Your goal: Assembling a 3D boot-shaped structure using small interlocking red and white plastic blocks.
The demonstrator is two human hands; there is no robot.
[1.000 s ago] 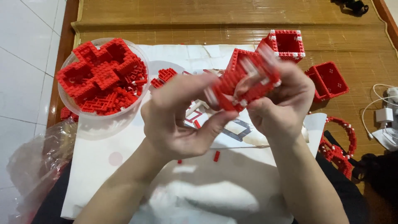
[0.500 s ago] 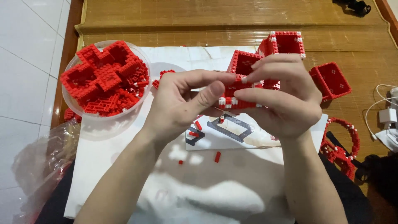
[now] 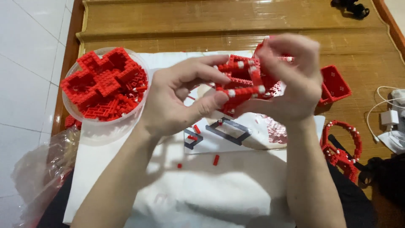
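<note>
Both my hands hold one red brick-built piece point(image 3: 242, 82) with white studs, lifted above a white cloth point(image 3: 177, 185). My left hand point(image 3: 177, 99) grips its left side with thumb and fingers. My right hand point(image 3: 291, 78) wraps over its right and top, blurred by motion. Under the hands lies a printed instruction sheet point(image 3: 236, 137) with loose red bricks point(image 3: 216, 159) scattered beside it.
A clear plastic bowl point(image 3: 103, 126) heaped with red brick sections stands at the left. A red open box part point(image 3: 335, 84) sits right of my hands, a red curved ring part point(image 3: 344, 145) lower right. White charger and cable point(image 3: 390, 118) far right; crumpled plastic bag point(image 3: 38, 177) lower left.
Both hands have turned and lifted the red piece slightly toward the right. My right hand now covers the top of it and is blurred.
</note>
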